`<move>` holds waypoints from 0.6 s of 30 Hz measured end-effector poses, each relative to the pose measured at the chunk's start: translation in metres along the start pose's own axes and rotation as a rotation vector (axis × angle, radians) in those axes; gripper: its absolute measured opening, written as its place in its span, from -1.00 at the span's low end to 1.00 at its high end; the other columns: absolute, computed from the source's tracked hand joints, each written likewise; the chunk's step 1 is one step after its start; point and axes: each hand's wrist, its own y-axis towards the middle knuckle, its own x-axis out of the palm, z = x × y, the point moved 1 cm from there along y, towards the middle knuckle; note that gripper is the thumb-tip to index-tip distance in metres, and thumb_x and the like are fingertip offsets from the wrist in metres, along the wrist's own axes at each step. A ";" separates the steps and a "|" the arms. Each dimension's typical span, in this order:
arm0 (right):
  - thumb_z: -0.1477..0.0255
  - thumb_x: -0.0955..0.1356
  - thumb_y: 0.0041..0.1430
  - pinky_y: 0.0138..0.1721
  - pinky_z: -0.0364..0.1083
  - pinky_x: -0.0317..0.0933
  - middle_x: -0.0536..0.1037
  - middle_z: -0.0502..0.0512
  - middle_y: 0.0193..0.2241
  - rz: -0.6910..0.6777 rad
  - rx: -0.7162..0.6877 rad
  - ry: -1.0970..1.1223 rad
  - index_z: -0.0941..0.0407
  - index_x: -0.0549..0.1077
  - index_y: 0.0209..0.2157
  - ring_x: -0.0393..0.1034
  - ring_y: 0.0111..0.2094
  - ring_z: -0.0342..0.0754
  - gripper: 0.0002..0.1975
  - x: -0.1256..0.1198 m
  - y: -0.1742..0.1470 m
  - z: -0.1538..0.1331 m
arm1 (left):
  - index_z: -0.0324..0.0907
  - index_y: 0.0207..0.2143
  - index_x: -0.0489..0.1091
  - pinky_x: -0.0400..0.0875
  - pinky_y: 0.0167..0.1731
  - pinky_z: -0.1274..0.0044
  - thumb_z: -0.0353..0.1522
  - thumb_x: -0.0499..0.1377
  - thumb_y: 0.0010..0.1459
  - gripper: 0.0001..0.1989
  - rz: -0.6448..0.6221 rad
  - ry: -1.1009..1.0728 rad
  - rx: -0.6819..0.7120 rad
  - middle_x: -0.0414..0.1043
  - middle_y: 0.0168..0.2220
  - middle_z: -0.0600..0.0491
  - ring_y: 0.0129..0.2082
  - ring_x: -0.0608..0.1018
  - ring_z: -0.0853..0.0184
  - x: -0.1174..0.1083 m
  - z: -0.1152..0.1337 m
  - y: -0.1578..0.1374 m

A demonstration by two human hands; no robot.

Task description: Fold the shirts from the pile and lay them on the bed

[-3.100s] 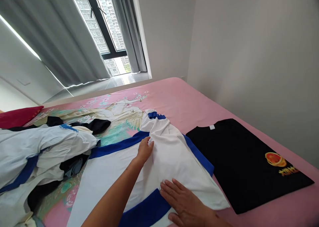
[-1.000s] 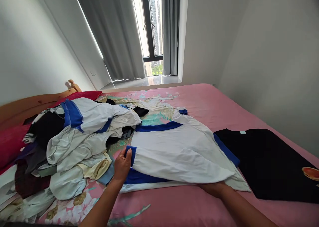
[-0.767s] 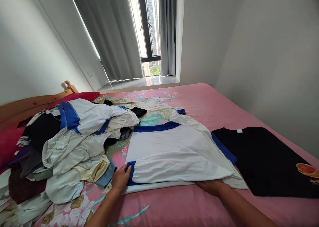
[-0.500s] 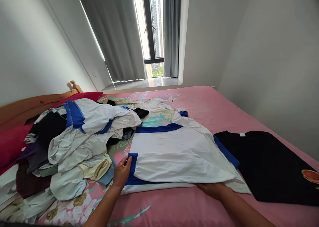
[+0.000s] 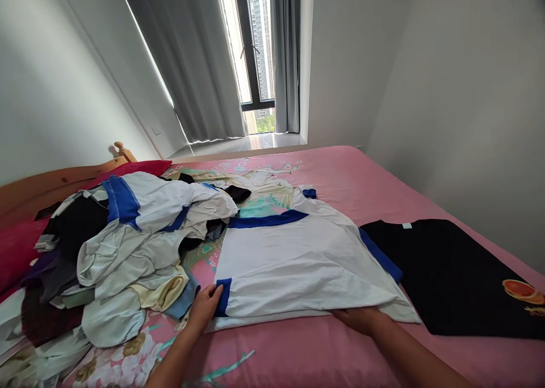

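Note:
A long-sleeved white shirt with blue trim lies spread on the bed, one sleeve laid across its near side. At that sleeve's blue cuff, my left hand is closed, thumb on top. My right hand is at the sleeve's near edge further right, palm side hidden; its fingers reach left beneath the cloth and hold the edge. Right of the shirt, a black T-shirt with an orange print lies flat, partly touching the white shirt's blue trim.
A heap of mixed clothes covers the left side of the bed, by red pillows and a wooden headboard. A pink floral sheet covers the bed. Grey curtains hang beside a window at the back.
My left hand has brought the cuff down toward the near edge of the shirt, and the sleeve now lies lower over the blue trim. The camera view has shifted slightly.

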 end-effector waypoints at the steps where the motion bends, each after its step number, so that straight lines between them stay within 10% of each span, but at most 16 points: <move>1: 0.36 0.21 0.20 0.22 0.32 -0.15 0.21 -0.07 0.17 -0.015 0.006 0.016 -0.12 0.29 0.10 0.00 0.22 0.20 -0.58 0.001 0.000 0.001 | -0.15 -0.54 0.44 0.30 -0.44 0.52 -0.08 0.04 0.05 -0.62 -0.010 0.022 0.007 0.48 -0.56 0.10 -0.47 0.50 0.28 0.001 -0.003 0.002; 18: 0.54 0.10 0.25 0.25 0.08 -0.04 0.22 -0.15 0.17 -0.089 -0.130 0.137 -0.15 0.19 0.16 0.07 0.20 0.01 -0.50 -0.022 -0.002 -0.015 | -0.07 -0.12 0.43 0.31 -0.29 0.48 -0.08 -0.04 0.17 -0.60 -0.034 0.334 0.020 0.54 -0.19 -0.02 -0.20 0.54 0.18 0.010 -0.032 0.006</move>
